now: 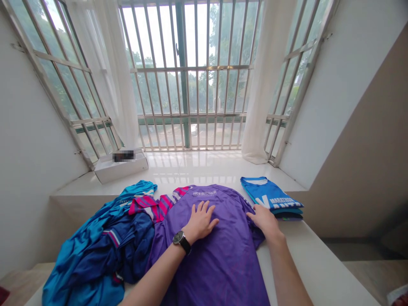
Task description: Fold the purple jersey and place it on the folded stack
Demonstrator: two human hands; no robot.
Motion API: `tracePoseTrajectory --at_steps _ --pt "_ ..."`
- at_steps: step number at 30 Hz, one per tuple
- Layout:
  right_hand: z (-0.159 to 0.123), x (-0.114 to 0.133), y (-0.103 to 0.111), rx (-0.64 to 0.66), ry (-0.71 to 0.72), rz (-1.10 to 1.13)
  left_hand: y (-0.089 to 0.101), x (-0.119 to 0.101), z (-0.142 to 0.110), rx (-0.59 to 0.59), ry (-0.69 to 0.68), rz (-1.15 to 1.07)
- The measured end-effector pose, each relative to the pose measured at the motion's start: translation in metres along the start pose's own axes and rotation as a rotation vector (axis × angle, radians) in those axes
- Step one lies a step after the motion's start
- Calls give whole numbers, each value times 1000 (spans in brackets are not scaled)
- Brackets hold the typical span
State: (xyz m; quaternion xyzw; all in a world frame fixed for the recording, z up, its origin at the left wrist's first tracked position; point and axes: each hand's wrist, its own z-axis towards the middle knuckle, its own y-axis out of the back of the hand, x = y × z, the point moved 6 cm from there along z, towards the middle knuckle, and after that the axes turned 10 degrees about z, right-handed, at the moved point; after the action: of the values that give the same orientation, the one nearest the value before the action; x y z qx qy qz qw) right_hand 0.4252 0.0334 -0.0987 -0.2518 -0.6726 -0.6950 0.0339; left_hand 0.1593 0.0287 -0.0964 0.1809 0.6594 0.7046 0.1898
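A purple shirt point(223, 255) lies spread on the white surface, with white lettering near its collar and a pink-and-white striped sleeve point(168, 202) on the left. Flat on its upper middle rests my left hand point(199, 221), fingers spread and a black watch at the wrist. My right hand point(266, 219) is at the shirt's right sleeve, its thumb and fingers closed on the fabric edge. Just beyond that hand sits a stack of folded shirts point(285, 202), a blue one with white lettering on top.
Crumpled teal and navy clothes point(92, 238) are heaped on the left, touching the purple shirt. A white box point(124, 170) stands on the window sill point(191, 165) at the back left. Behind are window bars point(191, 114) and a white curtain point(259, 106).
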Motion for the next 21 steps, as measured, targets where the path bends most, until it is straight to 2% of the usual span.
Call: tracePoseTrajectory --at_steps 3,6,8,10,12,15,18,21 --pt "5 -3 -5 72 34 26 -15 2 3 -42 1 -31" --pt "8 9 -4 88 123 153 -19 4 1 -73 -4 -38" --pt "8 21 3 57 182 356 -20 4 1 -79 -4 -33" --pt "6 27 11 38 190 696 -19 4 2 -82 -5 -24" --pt "3 26 16 57 99 1117 -19 3 2 -97 -3 -18" --pt "-2 23 14 214 -100 1618 -18 4 2 -132 -2 -27" --pt "-6 24 14 366 -174 1829 -17 4 1 -144 0 -43" --pt "-5 20 17 362 -194 1894 -14 4 1 -141 5 -52"
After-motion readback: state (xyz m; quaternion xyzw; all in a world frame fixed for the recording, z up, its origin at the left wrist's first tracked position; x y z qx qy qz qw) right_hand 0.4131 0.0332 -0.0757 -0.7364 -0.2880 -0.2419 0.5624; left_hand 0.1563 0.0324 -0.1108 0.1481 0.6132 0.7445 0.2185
